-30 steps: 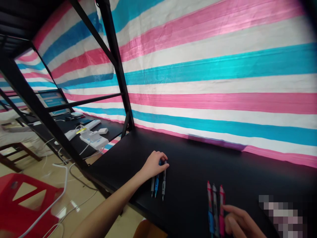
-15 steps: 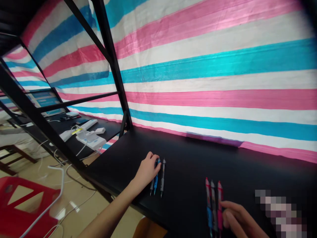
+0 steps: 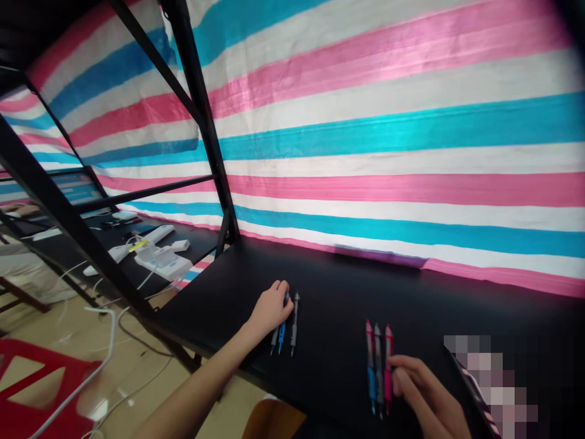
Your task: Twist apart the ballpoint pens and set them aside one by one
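My left hand (image 3: 270,310) rests on the black table with its fingers curled over a blue pen (image 3: 282,336). A grey pen (image 3: 274,341) is partly hidden under that hand. Just right of it lies a second grey pen (image 3: 295,323), apart from the fingers. My right hand (image 3: 423,390) has thumb and forefinger closed at the side of a pink pen (image 3: 388,369). Left of that pen lie a dark grey pen (image 3: 378,369) and a pen with a red top and blue grip (image 3: 370,360), side by side.
A pixelated object (image 3: 496,378) lies right of my right hand. Black metal posts (image 3: 201,116) stand at the table's left end. Beyond them are white power strips (image 3: 164,262) with cables. A red plastic stool (image 3: 41,390) stands on the floor; striped sheeting (image 3: 388,183) hangs behind.
The camera view has shifted, so the table, pens and hands sit further left in the picture. Both hands stay at the same pens, which keep their places on the table.
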The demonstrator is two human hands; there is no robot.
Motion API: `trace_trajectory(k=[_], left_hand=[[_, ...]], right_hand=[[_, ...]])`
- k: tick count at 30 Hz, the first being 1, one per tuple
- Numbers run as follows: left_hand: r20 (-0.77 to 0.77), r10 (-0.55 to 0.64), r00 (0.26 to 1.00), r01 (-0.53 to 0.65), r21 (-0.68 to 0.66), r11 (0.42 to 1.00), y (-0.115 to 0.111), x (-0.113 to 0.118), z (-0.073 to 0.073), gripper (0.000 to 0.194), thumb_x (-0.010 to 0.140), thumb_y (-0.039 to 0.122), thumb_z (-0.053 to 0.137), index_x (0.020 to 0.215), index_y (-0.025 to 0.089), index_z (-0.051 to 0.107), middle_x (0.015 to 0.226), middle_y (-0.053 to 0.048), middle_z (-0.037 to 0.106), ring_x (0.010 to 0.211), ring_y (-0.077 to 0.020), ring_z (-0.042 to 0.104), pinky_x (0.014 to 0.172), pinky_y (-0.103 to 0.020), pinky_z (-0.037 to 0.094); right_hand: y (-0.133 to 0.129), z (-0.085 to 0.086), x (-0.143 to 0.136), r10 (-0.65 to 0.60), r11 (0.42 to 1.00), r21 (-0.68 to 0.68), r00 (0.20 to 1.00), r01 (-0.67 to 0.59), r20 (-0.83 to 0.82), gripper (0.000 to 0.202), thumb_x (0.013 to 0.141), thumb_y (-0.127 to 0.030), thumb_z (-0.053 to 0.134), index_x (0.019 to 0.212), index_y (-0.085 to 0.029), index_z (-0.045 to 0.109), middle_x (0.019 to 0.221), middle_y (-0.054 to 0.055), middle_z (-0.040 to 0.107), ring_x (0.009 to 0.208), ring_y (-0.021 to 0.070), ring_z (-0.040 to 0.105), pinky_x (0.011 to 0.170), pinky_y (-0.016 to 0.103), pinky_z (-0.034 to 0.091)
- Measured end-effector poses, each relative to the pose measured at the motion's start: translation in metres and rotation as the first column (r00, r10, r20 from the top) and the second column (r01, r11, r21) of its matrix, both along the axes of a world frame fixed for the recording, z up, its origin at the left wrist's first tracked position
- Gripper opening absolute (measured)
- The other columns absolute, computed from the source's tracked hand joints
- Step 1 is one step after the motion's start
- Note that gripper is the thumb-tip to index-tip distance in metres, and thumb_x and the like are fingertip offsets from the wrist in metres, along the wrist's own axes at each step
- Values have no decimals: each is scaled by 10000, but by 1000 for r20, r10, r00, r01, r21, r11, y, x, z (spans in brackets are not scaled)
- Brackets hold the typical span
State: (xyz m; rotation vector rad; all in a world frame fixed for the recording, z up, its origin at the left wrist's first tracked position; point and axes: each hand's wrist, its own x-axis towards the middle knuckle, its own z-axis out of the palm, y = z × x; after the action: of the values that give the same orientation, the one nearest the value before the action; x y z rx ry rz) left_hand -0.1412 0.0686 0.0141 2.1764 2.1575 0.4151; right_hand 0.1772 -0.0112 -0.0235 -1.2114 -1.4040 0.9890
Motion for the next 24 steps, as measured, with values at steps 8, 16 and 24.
trace_trajectory(k=[8,16,24], left_hand=[[16,-11,1000,11,-27,1000,5,-2,-4,365,932,355,631,1251,182,591,1248,-101,624,1027,-245,649,847,-458,561],[75,-34,997,27,88,996,1,-6,4,365,928,357,637,1244,181,593,1241,-97,627,1015,-240,652,839,-452,564],[68,-354,933,314,329,891,-39,44,29,320,989,150,389,1211,210,612,1082,-89,676,1030,-219,615,925,-391,492]], right_hand=[[-2,8,-7,-29,999,42,999,30,-20,277,895,-467,614,918,-204,696,659,-4,632,599,155,609,544,200,480],[0,6,-8,-15,998,67,998,18,-57,292,904,-468,608,904,-192,701,646,-9,601,618,161,583,574,229,466],[2,4,-13,-75,994,72,989,84,-129,320,895,-485,614,942,-177,687,630,-21,570,589,157,550,554,238,431]])
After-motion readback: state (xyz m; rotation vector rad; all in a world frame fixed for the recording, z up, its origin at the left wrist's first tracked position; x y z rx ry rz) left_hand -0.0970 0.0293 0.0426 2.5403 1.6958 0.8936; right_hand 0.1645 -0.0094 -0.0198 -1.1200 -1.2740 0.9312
